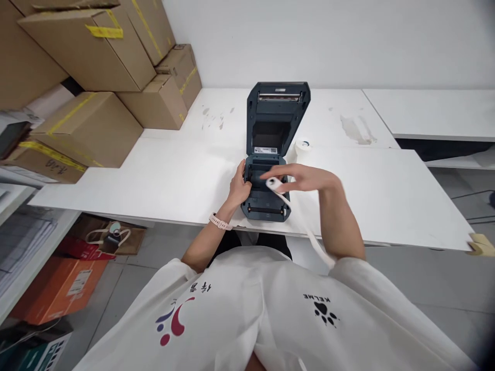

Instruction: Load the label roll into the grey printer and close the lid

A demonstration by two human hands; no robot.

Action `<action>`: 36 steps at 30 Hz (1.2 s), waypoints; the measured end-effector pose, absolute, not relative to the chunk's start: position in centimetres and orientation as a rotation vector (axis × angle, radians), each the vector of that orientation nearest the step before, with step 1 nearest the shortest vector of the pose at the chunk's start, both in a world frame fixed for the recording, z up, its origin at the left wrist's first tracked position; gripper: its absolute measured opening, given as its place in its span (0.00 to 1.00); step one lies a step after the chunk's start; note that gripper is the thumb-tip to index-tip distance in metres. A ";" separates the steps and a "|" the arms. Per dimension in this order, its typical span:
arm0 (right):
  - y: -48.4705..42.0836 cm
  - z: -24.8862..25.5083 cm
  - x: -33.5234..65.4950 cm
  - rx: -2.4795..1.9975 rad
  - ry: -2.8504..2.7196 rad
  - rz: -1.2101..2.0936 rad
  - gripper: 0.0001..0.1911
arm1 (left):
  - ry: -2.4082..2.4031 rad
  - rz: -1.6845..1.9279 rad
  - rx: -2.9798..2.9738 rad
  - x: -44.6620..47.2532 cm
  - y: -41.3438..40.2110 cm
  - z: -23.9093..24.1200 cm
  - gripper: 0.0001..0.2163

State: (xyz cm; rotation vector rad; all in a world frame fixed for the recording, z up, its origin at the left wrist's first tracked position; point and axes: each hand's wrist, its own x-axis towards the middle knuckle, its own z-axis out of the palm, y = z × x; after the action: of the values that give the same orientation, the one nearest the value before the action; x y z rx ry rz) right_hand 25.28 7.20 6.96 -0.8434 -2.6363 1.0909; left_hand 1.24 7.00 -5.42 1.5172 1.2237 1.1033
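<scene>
A dark label printer (pixel 266 206) stands near the table's front edge with its lid (pixel 251 121) raised. My left hand (pixel 238 186) grips the printer's left side, thumb over the inner edge and fingers along the outside. Above the open compartment, my right hand (pixel 305 178) holds a small roll of white label paper (pixel 274 183) between thumb and fingers, its core end facing left. From this roll a loose white strip (pixel 309 226) trails down past the table edge toward my right sleeve. Another white roll (pixel 302 148) sits behind the printer, to its right.
Cardboard boxes (pixel 93 123) with yellow tape are stacked on the left of the white table (pixel 185 180). A white wall (pixel 328 41) rises behind. Below left are an orange box (pixel 58 288) and paper bags. A tan piece (pixel 481 245) covers the table's right front corner.
</scene>
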 end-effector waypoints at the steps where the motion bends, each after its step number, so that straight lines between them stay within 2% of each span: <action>1: 6.1 7.1 27.6 -0.803 -2.480 1.151 0.25 | 1.253 1.090 1.495 1.3 6.8 -5.2 0.43; 5: 3.6 4.6 34.8 -1.156 -2.028 1.165 0.20 | 1.308 1.037 1.440 1.2 6.3 -4.4 0.42; 9: 5.5 -0.9 36.6 -1.494 -1.674 1.064 0.28 | 1.267 1.074 1.400 1.3 6.2 -4.3 0.43; 12: 7.6 -3.9 36.6 -1.484 -1.572 1.093 0.33 | 1.255 1.080 1.363 1.4 6.0 -4.2 0.43; 15: 9.4 -4.8 37.4 -1.408 -1.515 1.115 0.39 | 1.281 1.077 1.348 1.5 5.9 -3.8 0.43; 19: 13.8 -4.4 38.1 -1.356 -1.345 1.056 0.52 | 1.306 1.054 1.357 1.4 5.9 -3.9 0.44; 21: 16.5 -4.4 37.4 -1.403 -1.340 1.092 0.55 | 1.303 1.061 1.355 1.3 6.1 -4.3 0.45; 26: 20.0 -4.2 34.5 -1.428 -1.284 1.096 0.43 | 1.268 1.103 1.345 1.2 6.5 -5.3 0.46; 31: 16.8 -0.9 33.7 -1.202 -1.281 1.133 0.31 | 1.270 1.125 1.338 1.1 6.7 -6.0 0.45; 33: 14.8 1.9 32.9 -1.069 -1.432 1.217 0.32 | 1.261 1.130 1.343 1.0 6.7 -6.0 0.45; 36: 12.4 6.6 29.6 -0.993 -1.942 1.236 0.39 | 1.247 1.113 1.337 1.2 6.6 -5.6 0.45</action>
State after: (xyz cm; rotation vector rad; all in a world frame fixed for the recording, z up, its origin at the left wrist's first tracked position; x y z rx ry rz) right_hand 29.65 12.38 6.59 -0.9932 -1.9423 1.2361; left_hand 1.17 6.64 -5.59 1.3373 1.2472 1.1132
